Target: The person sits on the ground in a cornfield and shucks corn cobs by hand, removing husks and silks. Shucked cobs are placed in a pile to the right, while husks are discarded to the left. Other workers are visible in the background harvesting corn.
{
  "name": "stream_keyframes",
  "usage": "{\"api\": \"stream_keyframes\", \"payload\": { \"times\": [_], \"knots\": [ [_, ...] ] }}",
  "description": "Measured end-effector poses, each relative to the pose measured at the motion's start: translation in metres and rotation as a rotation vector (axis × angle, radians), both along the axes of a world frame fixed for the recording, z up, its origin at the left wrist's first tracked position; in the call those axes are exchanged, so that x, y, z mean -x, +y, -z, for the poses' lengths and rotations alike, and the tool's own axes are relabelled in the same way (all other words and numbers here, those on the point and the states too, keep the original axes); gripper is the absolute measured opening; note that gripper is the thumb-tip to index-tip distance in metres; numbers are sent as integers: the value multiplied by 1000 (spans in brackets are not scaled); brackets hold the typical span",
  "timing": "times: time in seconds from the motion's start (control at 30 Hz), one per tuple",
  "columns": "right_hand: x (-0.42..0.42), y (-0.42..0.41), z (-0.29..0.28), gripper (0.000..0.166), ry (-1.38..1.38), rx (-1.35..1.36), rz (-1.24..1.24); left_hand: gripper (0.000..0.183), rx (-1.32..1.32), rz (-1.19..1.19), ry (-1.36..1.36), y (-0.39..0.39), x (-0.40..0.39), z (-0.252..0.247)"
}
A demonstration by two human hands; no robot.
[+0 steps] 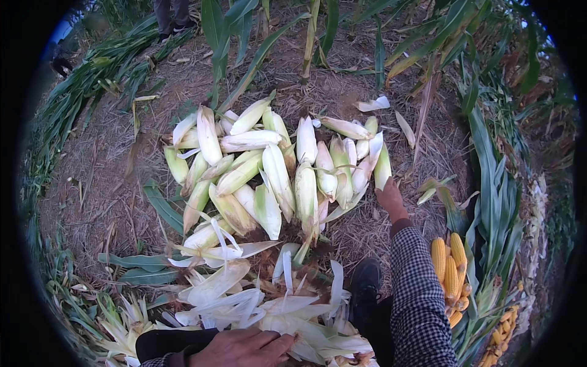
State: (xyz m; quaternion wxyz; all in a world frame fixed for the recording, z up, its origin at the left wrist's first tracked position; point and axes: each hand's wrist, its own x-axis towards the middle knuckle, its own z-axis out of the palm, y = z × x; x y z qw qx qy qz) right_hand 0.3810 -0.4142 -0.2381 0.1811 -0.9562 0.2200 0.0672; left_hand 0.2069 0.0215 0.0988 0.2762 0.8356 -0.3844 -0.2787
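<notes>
My right hand [392,201] reaches forward with its fingers around the lower end of a green-white ear of corn [382,167], still in its husk. That ear lies at the right edge of a pile of unhusked corn ears [275,176] on the ground. At the bottom of the view, my left hand [245,346] is back-side up beside my bent knee [172,344]. I see nothing held in it, but its palm and what lies under it are hidden. Stripped corn husks [220,300] are heaped between the left hand and the pile.
Husked yellow cobs [451,270] lie in a stack to the right, with more cobs [500,337] beyond. My shoe [366,277] is by the husks. Standing corn stalks [311,41] rise ahead. Cut stalks [87,82] lie at left, near another person's legs [172,16].
</notes>
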Motion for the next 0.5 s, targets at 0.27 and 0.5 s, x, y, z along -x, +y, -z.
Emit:
{"api": "stream_keyframes", "payload": {
  "times": [0.27, 0.5],
  "knots": [
    [-19, -14, 36, 72, -147, 15, 116, 27, -49, -260, 185, 20, -26, 46],
    [69, 59, -24, 48, -503, -1706, 642, 29, 62, -175, 58, 20, -20, 32]
  ]
}}
